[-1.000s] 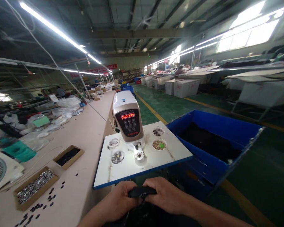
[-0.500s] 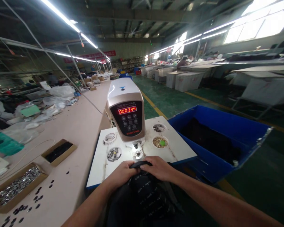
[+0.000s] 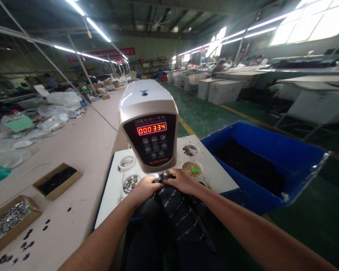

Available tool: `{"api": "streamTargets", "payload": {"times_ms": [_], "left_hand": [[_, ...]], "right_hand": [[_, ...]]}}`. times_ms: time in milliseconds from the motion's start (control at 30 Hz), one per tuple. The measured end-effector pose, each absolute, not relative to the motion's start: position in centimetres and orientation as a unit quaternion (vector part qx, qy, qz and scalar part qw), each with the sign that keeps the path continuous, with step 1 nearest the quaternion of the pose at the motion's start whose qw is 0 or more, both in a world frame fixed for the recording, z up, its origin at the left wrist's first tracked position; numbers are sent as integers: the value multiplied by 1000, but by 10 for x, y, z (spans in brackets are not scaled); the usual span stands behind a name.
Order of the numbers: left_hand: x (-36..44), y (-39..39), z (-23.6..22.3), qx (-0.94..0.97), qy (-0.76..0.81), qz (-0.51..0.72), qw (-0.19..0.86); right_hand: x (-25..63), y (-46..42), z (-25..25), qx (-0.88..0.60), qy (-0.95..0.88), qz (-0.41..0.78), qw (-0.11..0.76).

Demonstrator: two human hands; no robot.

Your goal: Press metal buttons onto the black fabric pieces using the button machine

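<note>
Left hand [image 3: 143, 191] and right hand [image 3: 184, 182] pinch the cloth [image 3: 176, 212] below the machine [image 3: 147, 102], partly hiding its tip. Right, a bin [image 3: 271, 145] holds dark fabric [image 3: 248, 165]; near left, a cut-off box [image 3: 20, 233] holds metal pieces [image 3: 9, 219].

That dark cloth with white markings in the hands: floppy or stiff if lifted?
Probably floppy: the dark cloth drapes down from the left hand and right hand. If pushed, it would likely bunch rather than roll, as its hanging part shows no rigid frame.

Pinkish table [image 3: 81, 150], cardboard boxes [image 3: 67, 186], scattered black discs [image 3: 69, 209]
</note>
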State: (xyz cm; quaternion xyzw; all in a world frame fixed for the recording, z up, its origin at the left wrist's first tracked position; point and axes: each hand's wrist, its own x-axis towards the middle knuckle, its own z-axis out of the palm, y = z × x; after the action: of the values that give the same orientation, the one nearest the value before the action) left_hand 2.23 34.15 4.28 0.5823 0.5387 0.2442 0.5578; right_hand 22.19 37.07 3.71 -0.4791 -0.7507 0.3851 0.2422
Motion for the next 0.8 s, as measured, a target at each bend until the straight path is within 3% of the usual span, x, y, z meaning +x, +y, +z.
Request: {"api": "streamTargets", "payload": {"times_ms": [800], "left_hand": [[13,359,22,532,561,229,591]], "right_hand": [[217,376,21,-489,-756,344,266]]}}
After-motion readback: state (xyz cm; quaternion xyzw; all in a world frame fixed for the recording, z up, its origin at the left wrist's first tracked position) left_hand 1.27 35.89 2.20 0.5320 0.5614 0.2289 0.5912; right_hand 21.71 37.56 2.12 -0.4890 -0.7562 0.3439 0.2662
